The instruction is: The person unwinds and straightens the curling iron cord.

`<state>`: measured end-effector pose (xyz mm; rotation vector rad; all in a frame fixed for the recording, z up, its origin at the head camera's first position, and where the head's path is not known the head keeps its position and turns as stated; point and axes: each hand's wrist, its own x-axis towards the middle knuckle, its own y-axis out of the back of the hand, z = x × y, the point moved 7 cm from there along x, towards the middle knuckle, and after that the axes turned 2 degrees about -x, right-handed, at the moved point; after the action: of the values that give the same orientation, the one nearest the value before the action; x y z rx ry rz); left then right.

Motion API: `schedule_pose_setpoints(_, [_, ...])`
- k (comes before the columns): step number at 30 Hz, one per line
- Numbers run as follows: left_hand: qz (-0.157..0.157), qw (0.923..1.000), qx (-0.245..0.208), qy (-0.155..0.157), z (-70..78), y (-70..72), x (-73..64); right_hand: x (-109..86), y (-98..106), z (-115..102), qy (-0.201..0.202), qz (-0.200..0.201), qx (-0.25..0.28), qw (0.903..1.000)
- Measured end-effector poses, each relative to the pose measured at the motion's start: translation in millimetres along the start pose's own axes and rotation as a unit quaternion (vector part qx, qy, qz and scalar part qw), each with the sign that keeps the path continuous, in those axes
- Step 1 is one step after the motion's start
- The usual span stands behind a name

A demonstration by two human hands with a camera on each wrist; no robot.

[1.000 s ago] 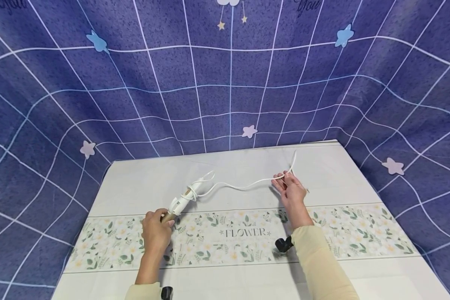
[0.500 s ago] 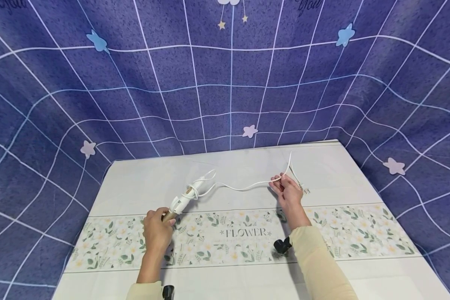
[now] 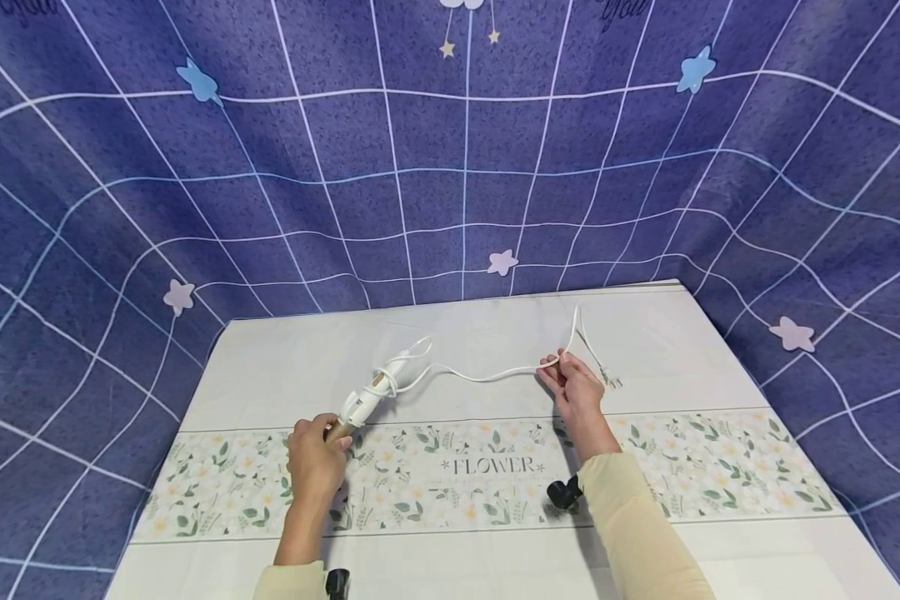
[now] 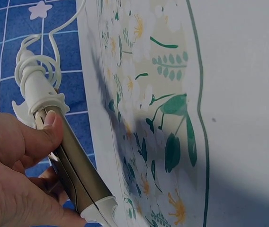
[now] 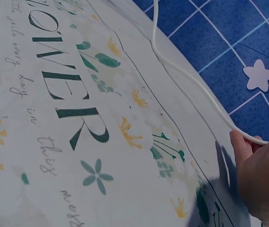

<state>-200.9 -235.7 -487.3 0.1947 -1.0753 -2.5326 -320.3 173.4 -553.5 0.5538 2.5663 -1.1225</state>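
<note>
A white curling iron with a bronze barrel slants over the table at left. My left hand grips it by the barrel, thumb on top in the left wrist view. Its white cord winds in loops around the handle, then runs slack to the right. At that side my right hand pinches the cord between thumb and fingers. Past the fingers the cord rises into a narrow bend and drops to the plug, which hangs beside the hand.
Under both hands is a table with a white cloth, crossed by a floral band lettered FLOWER. A blue grid-patterned curtain with stars closes off the back and sides. Black wrist cameras sit at the sleeves.
My right hand has shifted slightly left and toward me with the cord. The cord's bend has swung left, and the plug shows more clearly. The left hand stays almost still with the curling iron.
</note>
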Motion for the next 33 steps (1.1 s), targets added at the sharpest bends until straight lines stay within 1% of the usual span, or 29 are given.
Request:
schedule_pose_setpoints(8, [0.001, 1.0, -0.005, 0.004, 0.0, -1.0, -0.1, 0.6, 8, -1, 0.004, 0.012, -0.008, 0.9999])
schedule_pose_setpoints(11, [0.002, 0.9999, -0.008, 0.007, -0.2, -0.8, 0.0, 0.3, 11, -3, -0.004, 0.02, -0.019, 0.9996])
schedule_pose_setpoints(15, [0.007, 0.9999, -0.01, 0.007, 0.5, -0.3, 0.4, -3.3, 14, -10, -0.004, 0.035, -0.03, 0.9989])
schedule_pose_setpoints(19, [0.014, 0.9999, -0.006, -0.003, 2.2, 1.0, 1.3, -8.8, 14, -19, 0.009, 0.05, -0.029, 0.9983])
schedule_pose_setpoints(22, [0.017, 0.9998, -0.003, -0.008, 3.2, 1.4, 2.0, -12.5, 12, -23, 0.006, 0.048, -0.03, 0.9984])
schedule_pose_setpoints(25, [0.017, 0.9998, -0.002, -0.009, 3.8, 1.0, 2.5, -17.1, 10, -24, 0.001, 0.044, -0.044, 0.9981])
schedule_pose_setpoints(30, [0.019, 0.9997, -0.005, -0.014, 5.9, 0.5, 2.0, -26.1, 3, -17, -0.01, 0.014, -0.083, 0.9964])
schedule_pose_setpoints(33, [0.019, 0.9997, -0.007, -0.017, 6.9, 0.0, 1.4, -31.0, -1, -9, -0.009, -0.004, -0.098, 0.9951])
